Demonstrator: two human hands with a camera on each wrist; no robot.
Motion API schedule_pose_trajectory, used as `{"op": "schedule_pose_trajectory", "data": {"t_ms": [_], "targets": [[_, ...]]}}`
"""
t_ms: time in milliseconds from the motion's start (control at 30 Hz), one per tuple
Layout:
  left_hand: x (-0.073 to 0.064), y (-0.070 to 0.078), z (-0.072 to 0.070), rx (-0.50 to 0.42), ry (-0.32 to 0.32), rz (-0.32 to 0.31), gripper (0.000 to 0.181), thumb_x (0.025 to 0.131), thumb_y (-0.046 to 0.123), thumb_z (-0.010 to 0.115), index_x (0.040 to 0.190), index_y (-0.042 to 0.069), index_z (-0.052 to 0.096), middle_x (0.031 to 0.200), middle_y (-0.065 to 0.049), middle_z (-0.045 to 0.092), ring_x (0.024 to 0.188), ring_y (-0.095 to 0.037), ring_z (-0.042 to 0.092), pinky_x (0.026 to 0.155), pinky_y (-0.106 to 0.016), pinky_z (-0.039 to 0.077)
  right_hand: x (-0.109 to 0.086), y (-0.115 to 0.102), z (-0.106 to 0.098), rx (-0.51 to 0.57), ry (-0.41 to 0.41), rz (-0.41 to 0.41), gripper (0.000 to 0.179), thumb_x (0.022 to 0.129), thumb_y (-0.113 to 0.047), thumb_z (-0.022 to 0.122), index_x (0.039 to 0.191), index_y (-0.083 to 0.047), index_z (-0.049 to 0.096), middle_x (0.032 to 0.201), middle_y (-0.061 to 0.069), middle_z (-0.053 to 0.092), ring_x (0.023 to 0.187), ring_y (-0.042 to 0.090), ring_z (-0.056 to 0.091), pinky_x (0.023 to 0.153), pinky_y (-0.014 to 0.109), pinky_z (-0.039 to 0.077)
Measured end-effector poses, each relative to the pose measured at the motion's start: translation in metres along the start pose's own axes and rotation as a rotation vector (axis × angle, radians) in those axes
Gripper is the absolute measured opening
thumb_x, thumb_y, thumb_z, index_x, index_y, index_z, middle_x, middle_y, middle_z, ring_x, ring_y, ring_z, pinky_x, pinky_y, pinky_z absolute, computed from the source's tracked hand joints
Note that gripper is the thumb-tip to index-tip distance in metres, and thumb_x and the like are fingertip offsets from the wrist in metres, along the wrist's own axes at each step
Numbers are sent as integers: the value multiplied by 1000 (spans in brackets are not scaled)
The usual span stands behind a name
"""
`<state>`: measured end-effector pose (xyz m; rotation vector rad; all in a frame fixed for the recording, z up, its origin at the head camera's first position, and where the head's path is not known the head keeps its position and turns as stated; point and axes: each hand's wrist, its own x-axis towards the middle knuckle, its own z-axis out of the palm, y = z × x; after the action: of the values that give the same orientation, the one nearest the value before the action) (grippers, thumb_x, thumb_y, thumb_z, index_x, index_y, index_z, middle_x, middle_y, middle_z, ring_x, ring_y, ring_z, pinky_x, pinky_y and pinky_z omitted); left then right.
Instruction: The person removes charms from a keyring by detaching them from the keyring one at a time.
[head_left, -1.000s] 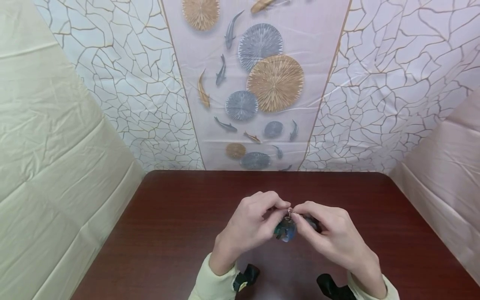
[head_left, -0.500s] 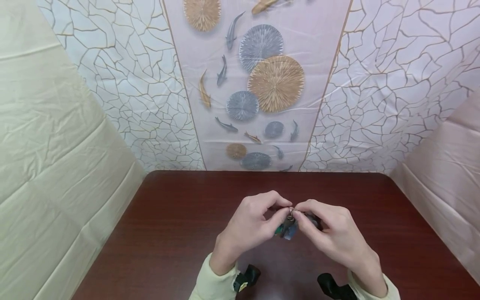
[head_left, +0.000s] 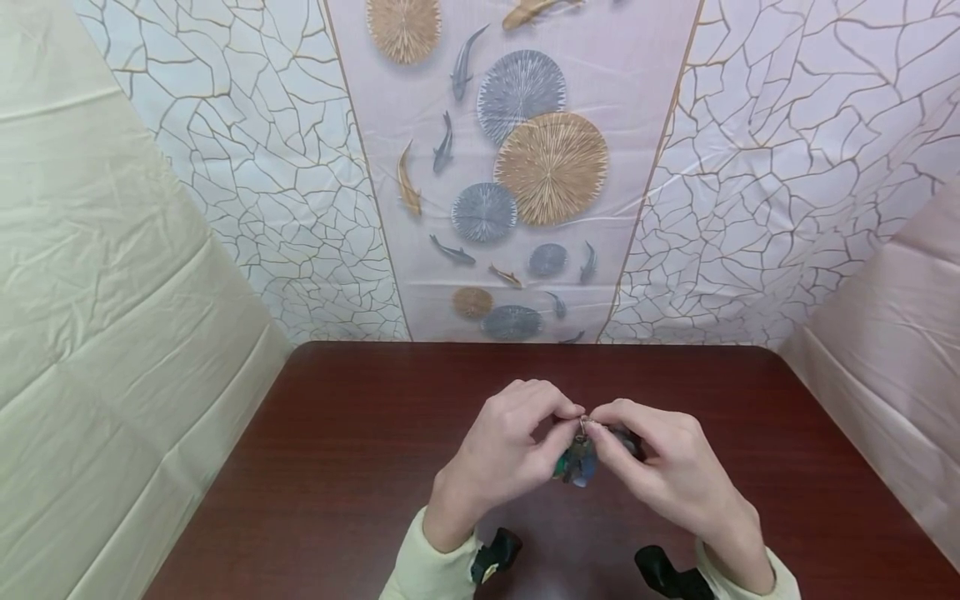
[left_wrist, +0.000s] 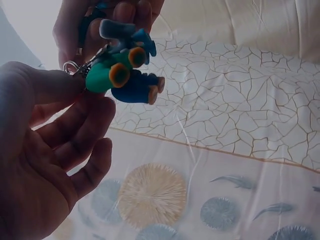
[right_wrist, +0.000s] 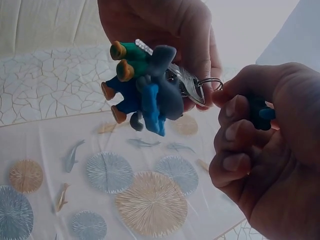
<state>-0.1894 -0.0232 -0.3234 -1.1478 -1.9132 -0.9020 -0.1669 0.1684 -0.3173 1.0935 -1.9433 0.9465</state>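
- One left hand [head_left: 504, 440]: thumb and forefinger are pinching where clasp and key ring are meeting, exact contact partly hidden; its other fingers are bending loosely, apparently holding nothing.
- One green toy [left_wrist: 101, 77], brown-footed: hanging just beside the left thumb; probably light, rubbery, not fragile.
- One blue toy [left_wrist: 132, 91]: hanging against the green one; its body is probably giving a better hold than its small feet, and its loose weight may be swinging the clasp about.
- One metal clasp [right_wrist: 189, 86]: lying next to the ring; looking hard, smooth and rather slippery, so its flat side is seeming the surest place for a thumb.
- One key ring [right_wrist: 214, 79]: sitting between both hands' fingertips, above the table [head_left: 360, 467]; looking thin, stiff and springy, likely calling for a nail-edge pinch on opposite sides.
- One dark toy [right_wrist: 256, 112]: tucking into the right palm, mostly hidden; probably light, and best staying gathered there.
- One right hand [head_left: 667, 467]: thumb and forefinger are pinching the ring's near side; its other fingers are curling round the dark toy.
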Motion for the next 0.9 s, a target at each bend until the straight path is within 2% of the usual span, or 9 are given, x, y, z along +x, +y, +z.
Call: {"op": "schedule_pose_trajectory", "data": {"t_ms": [267,400,500,667,900], "targets": [[-3,-3,-1,-138,-24,-143,12,87,1,66,82,12,64,84,2,73,73,-1,62,67,-7,48,0,-2,0,3,-33,5,9,96,-17,62,87,-16,67,73,-14,56,61,-10,42,56,5,35],[-3,-1,-3,-190,-37,-215,12,88,3,65,80,12,62,85,1,73,74,-1,63,66,-7,49,0,-3,1,2,-50,17,7,94,-15,65,88,-17,67,74,-15,55,60,-10,40,55,4,34],[-3,-1,-4,-219,-40,-247,12,87,3,65,81,12,62,85,1,73,73,0,62,63,-9,50,0,-3,1,0,-51,15,7,94,-16,65,87,-17,67,73,-15,55,60,-10,40,55,4,34],[-2,-1,-3,-177,-53,-199,13,85,-1,65,86,12,64,83,3,69,71,0,58,63,-8,48,0,-1,2,-5,-17,-3,12,96,-18,61,87,-15,67,74,-13,57,61,-9,43,56,5,36],[0,3,-2,-46,-38,-63,15,85,0,68,92,12,65,89,3,64,85,-6,60,81,-10,47,-1,2,1,-21,12,0,18,98,-25,59,86,-14,68,72,-13,56,60,-9,41,55,5,35]]}}
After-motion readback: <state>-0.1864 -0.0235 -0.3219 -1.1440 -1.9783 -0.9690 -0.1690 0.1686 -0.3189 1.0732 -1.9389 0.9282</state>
